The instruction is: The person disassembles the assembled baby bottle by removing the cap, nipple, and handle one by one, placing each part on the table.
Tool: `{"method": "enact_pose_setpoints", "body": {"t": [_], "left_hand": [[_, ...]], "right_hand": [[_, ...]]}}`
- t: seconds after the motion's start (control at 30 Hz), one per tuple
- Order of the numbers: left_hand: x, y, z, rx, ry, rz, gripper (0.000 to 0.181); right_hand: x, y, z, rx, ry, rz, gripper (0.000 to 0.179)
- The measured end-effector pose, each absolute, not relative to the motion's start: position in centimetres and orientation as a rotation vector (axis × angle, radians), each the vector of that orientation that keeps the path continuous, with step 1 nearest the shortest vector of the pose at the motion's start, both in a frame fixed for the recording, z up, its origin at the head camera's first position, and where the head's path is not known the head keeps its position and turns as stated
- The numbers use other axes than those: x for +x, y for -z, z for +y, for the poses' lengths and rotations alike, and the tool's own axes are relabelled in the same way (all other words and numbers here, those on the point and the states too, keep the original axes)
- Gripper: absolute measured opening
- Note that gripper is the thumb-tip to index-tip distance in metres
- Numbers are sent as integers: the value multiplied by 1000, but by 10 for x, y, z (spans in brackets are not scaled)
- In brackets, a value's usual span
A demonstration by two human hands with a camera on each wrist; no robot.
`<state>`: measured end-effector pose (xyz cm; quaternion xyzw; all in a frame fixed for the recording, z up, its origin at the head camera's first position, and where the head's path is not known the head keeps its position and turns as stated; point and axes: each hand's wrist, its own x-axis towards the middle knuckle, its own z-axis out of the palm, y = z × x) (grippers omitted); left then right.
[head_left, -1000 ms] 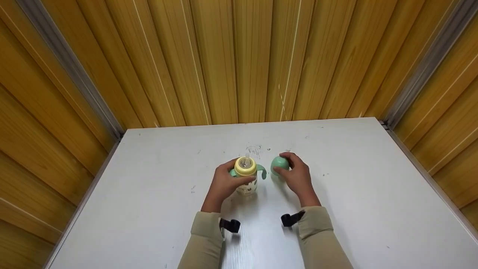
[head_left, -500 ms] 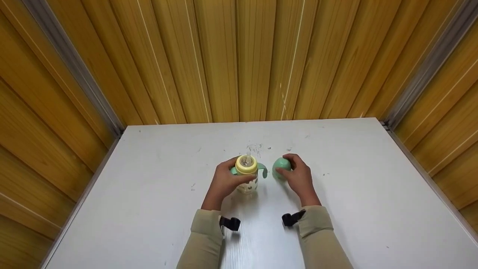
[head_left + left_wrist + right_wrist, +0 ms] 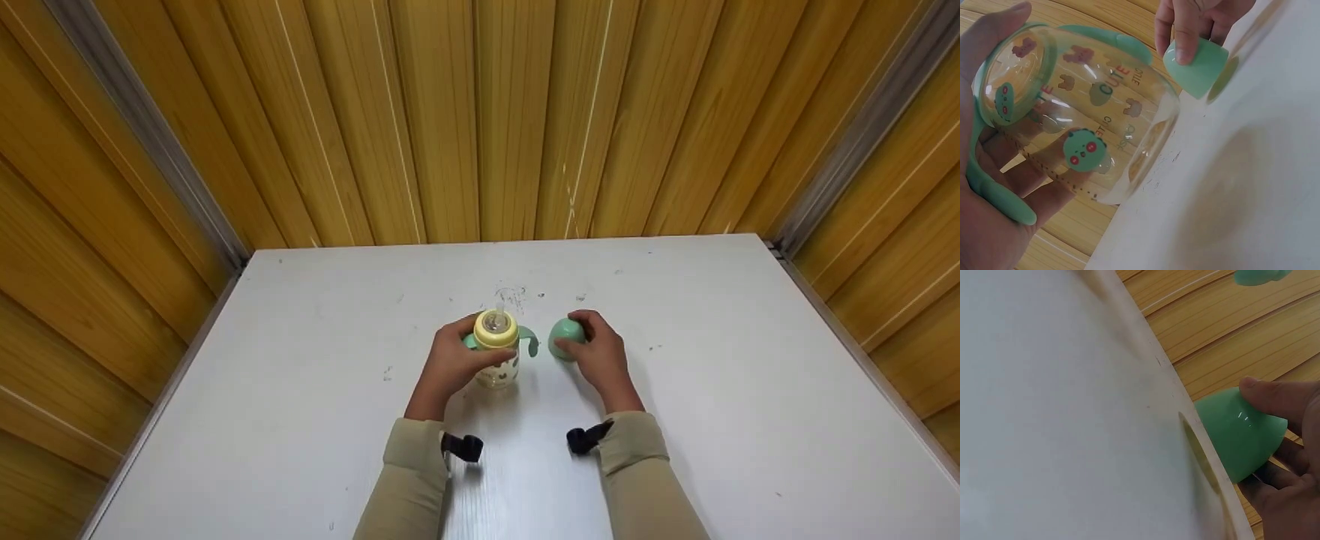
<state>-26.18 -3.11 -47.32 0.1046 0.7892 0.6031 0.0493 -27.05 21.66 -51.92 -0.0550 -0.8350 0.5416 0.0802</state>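
My left hand [image 3: 457,361] grips a clear baby bottle [image 3: 1089,112] around its upper part, just under the yellow collar [image 3: 496,330]. The bottle is upright, printed with small cartoon figures, and a clear nipple [image 3: 500,309] stands up from its top. One green handle [image 3: 529,341] sticks out to the right; in the left wrist view the other handle [image 3: 1005,199] lies by my palm. My right hand [image 3: 600,354] pinches a green domed bottle cap [image 3: 566,339] between thumb and fingers, close over the table to the right of the bottle. The cap's rounded end faces up.
Both hands work over a white table [image 3: 315,390] with small dark marks on it. Yellow wood-look panels [image 3: 480,120] rise behind it and at both sides, with grey metal posts [image 3: 862,120] at the corners.
The right hand and the cap have shifted slightly right and lower in the head view. The bottle in the left hand has hardly moved; its nipple now shows more upright.
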Motion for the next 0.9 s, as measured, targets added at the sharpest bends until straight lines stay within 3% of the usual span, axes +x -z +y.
{"method": "enact_pose_setpoints", "body": {"t": [0.9], "left_hand": [[-253, 474, -35, 317, -1826, 2426, 78]], "right_hand": [[-268, 528, 216, -221, -1686, -2518, 51]]}}
